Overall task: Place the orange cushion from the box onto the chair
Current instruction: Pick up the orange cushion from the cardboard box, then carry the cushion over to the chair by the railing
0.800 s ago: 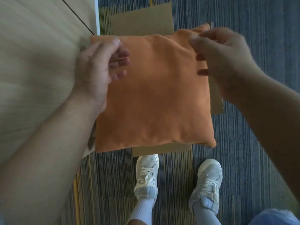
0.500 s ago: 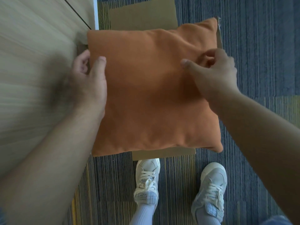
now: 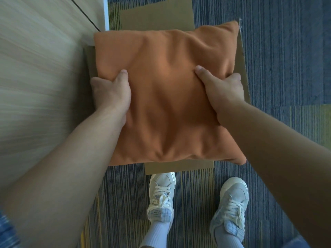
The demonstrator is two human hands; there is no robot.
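Observation:
A square orange cushion point(image 3: 166, 97) fills the middle of the head view, lying over an open cardboard box point(image 3: 157, 16) whose flaps stick out on all sides. My left hand point(image 3: 112, 92) grips the cushion's left edge, thumb on top and fingers underneath. My right hand point(image 3: 220, 90) grips the right edge the same way. The fabric is creased between the two thumbs. The box's inside is hidden by the cushion. No chair is in view.
A pale wood-grain panel point(image 3: 39, 68) runs along the left, close to the box. Blue striped carpet point(image 3: 286, 51) with yellow patches covers the floor. My two feet in white sneakers point(image 3: 162, 196) stand just in front of the box.
Both hands slid from the cushion's far corners down to its side edges and closed on it. The cushion now shows deep creases between the thumbs.

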